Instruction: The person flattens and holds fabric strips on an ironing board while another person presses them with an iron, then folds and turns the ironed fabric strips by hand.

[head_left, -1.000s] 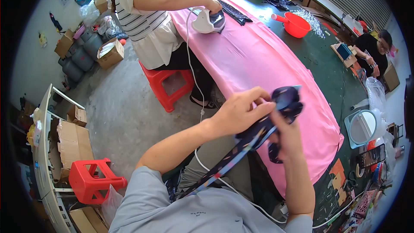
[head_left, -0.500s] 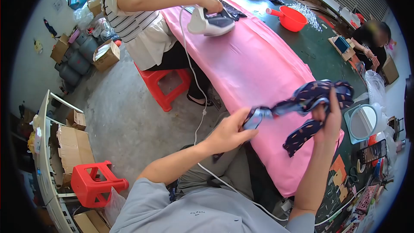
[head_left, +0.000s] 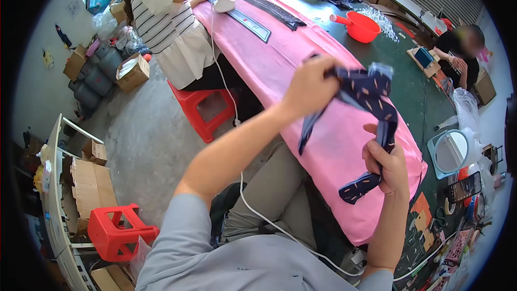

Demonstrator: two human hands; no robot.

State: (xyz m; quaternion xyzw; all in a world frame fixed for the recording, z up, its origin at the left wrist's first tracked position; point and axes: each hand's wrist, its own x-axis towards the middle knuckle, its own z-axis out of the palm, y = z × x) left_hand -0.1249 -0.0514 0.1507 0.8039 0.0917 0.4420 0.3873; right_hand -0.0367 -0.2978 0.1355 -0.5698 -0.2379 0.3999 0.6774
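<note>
A navy fabric strip (head_left: 371,89) with small tan marks and a light blue underside hangs in loops above the pink cloth. My left hand (head_left: 315,83) is closed on its upper left part, and one end dangles below that hand. Lower and to the right, my right hand (head_left: 386,167) pinches the strip between thumb and fingers. A short end of it sticks out to the left of this hand. The pink cloth (head_left: 344,156) covers the table section under both hands.
A co-worker on a red stool (head_left: 202,116) holds an iron (head_left: 223,2) by a flat blue-grey strip (head_left: 250,26). The iron's white cord (head_left: 242,188) crosses my lap. A red dipper (head_left: 363,27), a round mirror (head_left: 451,153) and a phone (head_left: 464,188) lie along the green table (head_left: 398,97).
My left hand has moved up and forward with the fabric. My right hand has come lower. The co-worker has slid the iron away to the far left, uncovering the flat strip.
</note>
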